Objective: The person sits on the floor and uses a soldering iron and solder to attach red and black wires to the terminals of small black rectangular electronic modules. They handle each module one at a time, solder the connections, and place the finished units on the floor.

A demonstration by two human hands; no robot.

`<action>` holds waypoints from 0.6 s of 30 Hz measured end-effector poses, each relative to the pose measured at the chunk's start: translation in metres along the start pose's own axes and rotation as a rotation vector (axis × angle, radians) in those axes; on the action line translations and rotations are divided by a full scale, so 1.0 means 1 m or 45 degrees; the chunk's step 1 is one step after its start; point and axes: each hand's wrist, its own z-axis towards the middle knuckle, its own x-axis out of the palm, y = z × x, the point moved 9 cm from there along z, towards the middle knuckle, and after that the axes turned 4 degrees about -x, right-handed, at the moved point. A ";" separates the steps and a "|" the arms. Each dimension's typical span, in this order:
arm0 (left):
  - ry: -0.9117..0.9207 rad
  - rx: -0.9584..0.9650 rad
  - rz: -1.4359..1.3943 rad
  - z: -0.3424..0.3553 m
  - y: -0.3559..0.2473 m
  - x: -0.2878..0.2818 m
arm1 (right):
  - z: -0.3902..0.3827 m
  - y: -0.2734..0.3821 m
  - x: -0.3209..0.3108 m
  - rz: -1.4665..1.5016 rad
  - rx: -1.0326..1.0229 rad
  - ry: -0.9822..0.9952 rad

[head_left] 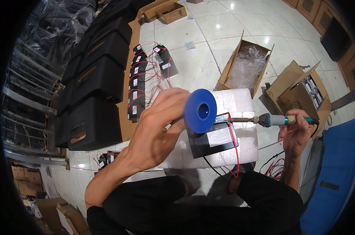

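Note:
My left hand [156, 125] is closed around a blue solder spool [194, 120], its round flange facing me above a black battery [202, 148]. My right hand [297, 135] grips a soldering iron [276, 120] by its handle. The iron points left, its tip at the battery's top edge, near the end of a red wire [235, 147]. Part of that edge is hidden behind the spool. A black wire [213, 168] also runs from the battery, which bears a white label. Beneath it is a white foam block [246, 150] in front of my knees.
Several wired black batteries [138, 80] stand in a row at the left, beside stacked black cases [97, 121]. Open cardboard boxes hold plastic wrap [248, 62] and more parts [312, 92]. A blue panel [334, 168] lies at the right, near loose red wires [276, 168].

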 end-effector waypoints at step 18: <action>0.040 0.077 -0.004 0.000 -0.003 0.002 | 0.000 0.015 0.006 -0.075 -0.114 0.074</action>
